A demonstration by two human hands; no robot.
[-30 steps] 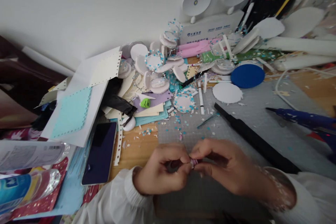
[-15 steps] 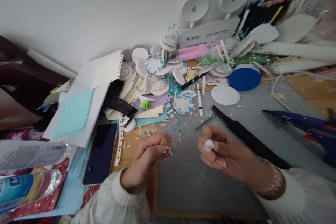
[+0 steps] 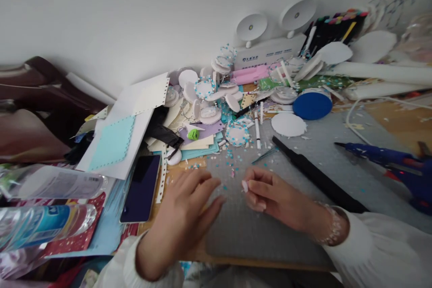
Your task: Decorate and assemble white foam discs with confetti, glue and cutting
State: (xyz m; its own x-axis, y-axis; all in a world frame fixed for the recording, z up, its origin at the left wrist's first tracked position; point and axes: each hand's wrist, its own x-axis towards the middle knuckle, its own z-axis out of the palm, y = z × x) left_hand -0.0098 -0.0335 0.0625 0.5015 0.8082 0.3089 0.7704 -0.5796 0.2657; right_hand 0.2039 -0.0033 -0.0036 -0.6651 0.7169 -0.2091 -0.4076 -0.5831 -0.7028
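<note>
Head view: left hand (image 3: 184,216) spread flat, fingers apart, hovering over the near-left edge of the grey cutting mat (image 3: 303,175), holding nothing. Right hand (image 3: 273,195) curled, thumb and forefinger pinching a small white scrap (image 3: 245,186) just above the mat, near centre; hands close together but apart. Risks, as I judge them: scrap is tiny, so a loose pinch could drop it among the confetti bits (image 3: 229,159) scattered just beyond, where it would be hard to find; a sweep of the open left hand could knock the phone (image 3: 141,187) or the punched paper strip (image 3: 164,175) lying just left of it; right sleeve sits near the black bar (image 3: 317,175), which could get nudged toward the blue glue gun (image 3: 388,157) at far right. Counts: two hands, one phone, one black bar, one glue gun, one blue disc (image 3: 312,105), one plain white disc (image 3: 288,124) flat on the mat, two round white lamp heads (image 3: 273,24) at the back wall, one water bottle (image 3: 40,225) near left, one green clip (image 3: 193,134) in the paper pile. Stacked white discs behind are too jumbled to count.
</note>
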